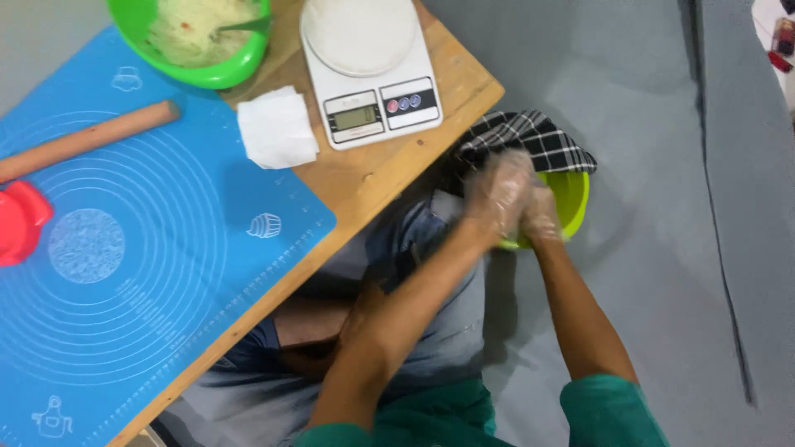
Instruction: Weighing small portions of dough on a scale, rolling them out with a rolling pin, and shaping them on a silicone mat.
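Observation:
Both my hands wear thin clear plastic gloves and are blurred with motion. My left hand (495, 192) and my right hand (540, 213) are pressed close together over a lime-green bowl (575, 199) on the grey floor, right of the table. A black-and-white checked cloth (530, 136) half covers the bowl. What the hands hold between them is hidden. I sit cross-legged, in teal sleeves.
A low wooden table (389, 170) carries a blue silicone baking mat (149, 248) with a flat dough disc (86, 245), a wooden rolling pin (83, 139), a red mould (20, 222), a folded tissue (277, 128), a white kitchen scale (368, 70) and a green bowl of filling (199, 37).

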